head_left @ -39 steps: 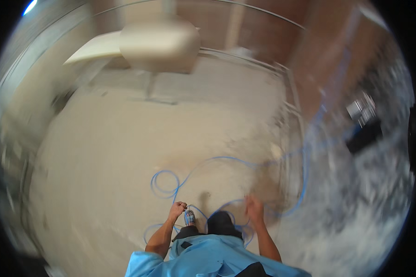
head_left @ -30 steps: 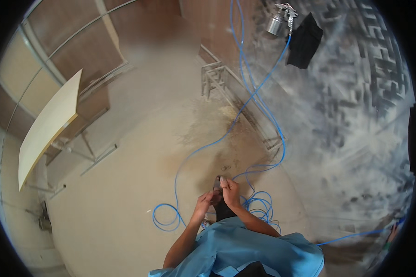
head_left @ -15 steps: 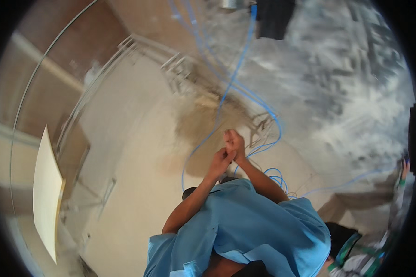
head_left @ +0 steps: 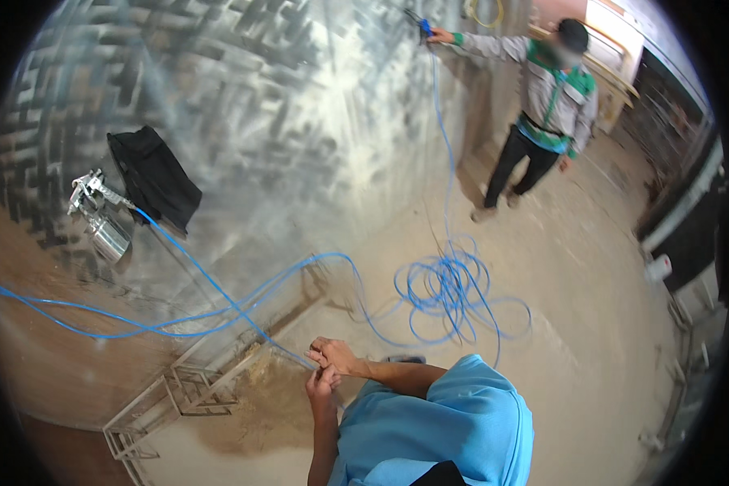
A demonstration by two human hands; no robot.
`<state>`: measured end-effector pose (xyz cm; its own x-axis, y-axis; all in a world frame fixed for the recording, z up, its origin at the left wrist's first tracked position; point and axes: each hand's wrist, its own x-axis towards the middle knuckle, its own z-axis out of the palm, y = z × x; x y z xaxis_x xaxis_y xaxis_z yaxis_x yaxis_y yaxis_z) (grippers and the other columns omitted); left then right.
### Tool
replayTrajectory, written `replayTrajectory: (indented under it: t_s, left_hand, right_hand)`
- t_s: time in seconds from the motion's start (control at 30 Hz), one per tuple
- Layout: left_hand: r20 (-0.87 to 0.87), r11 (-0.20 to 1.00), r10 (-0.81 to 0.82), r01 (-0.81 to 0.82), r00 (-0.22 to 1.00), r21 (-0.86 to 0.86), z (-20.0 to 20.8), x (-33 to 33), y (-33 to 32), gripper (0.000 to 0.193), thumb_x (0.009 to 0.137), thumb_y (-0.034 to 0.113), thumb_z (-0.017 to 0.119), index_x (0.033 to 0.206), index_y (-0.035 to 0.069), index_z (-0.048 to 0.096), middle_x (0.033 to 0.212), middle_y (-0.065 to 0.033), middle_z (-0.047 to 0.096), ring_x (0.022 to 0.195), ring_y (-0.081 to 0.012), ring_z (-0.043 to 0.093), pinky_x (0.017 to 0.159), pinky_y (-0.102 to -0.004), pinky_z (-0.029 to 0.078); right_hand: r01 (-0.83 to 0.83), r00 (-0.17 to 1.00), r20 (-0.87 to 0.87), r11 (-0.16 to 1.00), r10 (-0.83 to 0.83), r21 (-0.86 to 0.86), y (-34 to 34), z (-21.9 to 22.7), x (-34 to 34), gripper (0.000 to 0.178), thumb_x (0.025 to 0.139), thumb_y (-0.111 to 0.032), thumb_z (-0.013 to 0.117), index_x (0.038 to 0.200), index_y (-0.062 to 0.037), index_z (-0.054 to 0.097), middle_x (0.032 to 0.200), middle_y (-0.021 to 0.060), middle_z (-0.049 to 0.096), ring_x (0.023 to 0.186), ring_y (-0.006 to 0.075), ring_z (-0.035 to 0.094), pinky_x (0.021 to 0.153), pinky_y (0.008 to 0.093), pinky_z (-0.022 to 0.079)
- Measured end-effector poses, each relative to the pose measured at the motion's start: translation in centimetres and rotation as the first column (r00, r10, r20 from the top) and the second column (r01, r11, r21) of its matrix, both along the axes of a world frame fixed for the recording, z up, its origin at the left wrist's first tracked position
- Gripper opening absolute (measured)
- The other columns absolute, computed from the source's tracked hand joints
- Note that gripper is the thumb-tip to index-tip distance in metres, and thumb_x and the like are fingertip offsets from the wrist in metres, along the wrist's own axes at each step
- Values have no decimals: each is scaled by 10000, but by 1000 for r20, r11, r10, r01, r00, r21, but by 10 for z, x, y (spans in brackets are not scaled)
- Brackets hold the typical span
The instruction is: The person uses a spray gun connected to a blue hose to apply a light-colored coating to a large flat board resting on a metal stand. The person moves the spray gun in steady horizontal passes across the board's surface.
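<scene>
Touching right hand (head_left: pixel 332 355), left hand (head_left: pixel 322 384) adjoins blue hose (head_left: pixel 255 326).

One camera is riding on the person's head and is looking down and ahead. It is seeing very wide, with a round dark edge curling around everything. The blue shirt (head_left: pixel 445 429) is sitting closest, at the bottom, and both hands (head_left: pixel 336 355) are showing just past it. The floor (head_left: pixel 579 344) is spreading below, while the grey wall (head_left: pixel 292 154) and another person (head_left: pixel 560 101) are standing farther off.
</scene>
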<state>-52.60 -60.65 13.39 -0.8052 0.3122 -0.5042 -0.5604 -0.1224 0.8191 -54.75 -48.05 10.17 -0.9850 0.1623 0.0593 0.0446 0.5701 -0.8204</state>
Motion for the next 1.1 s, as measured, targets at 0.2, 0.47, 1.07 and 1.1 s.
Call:
replayTrajectory:
  t_s: [0.2,0.47,1.07,1.1]
  left_hand:
    - [131,953,-206,229,970,-200,26,61,-125,225,826,226,720,848,24,623,685,-10,545,591,-86,494,516,-247,381]
    - [-29,906,-415,409,910,-110,43,24,-148,224,902,254,657,906,30,649,690,2,568,578,-82,510,525,-238,417]
    - [-231,925,-169,73,958,-373,19,-236,-290,191,910,202,587,851,26,632,668,-28,582,555,-100,511,499,-275,397]
    - [-273,962,-44,-33,961,-273,30,-271,-276,178,916,188,575,836,37,624,661,-9,571,575,-97,520,518,-268,400]
  right_hand:
    - [119,982,162,982,-95,-147,-123,11,86,493,940,-498,474,904,-31,628,854,218,640,848,413,611,715,470,472]
    - [470,859,296,872,-417,-135,-146,10,94,520,932,-483,474,882,4,650,784,253,636,808,445,613,718,499,467]
    - [897,441,751,248,-491,-365,-110,-133,145,413,908,-337,629,1021,57,581,747,144,637,519,208,609,409,295,452]
    - [928,372,768,191,-521,-320,-116,-126,154,401,914,-338,622,1012,48,574,735,135,631,519,203,607,400,290,445]
